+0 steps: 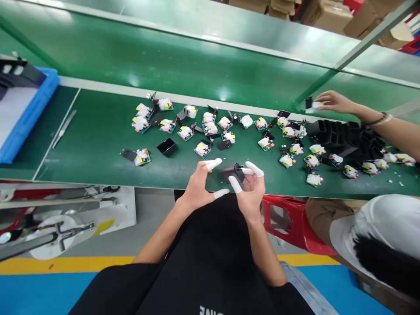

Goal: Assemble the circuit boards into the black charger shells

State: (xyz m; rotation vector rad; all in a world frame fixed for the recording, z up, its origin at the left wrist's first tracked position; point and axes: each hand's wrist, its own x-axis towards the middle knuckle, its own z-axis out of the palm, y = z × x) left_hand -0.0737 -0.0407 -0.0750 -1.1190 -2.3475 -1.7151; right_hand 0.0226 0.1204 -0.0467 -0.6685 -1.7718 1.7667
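Near the front edge of the green table, my right hand point(251, 190) grips a small black plastic box point(233, 173) between white-capped fingertips. My left hand point(204, 180) is just left of that box, thumb and forefinger spread apart with white finger cots on them, and nothing shows between them. Another black box point(167, 148), its hollow side showing, rests on the table ahead and to the left. Left of it lies a small circuit board with white and yellow parts point(142, 157), a flat black piece beside it. Several similar boards point(202, 149) lie farther back.
A blue tray point(49, 94) holds black parts at far left, near a thin tool point(64, 128) on the green table point(98, 144). At right, stacked black boxes point(341, 138) stand near a co-worker's hand point(330, 101) holding a small part. A red stool point(292, 227) stands below.
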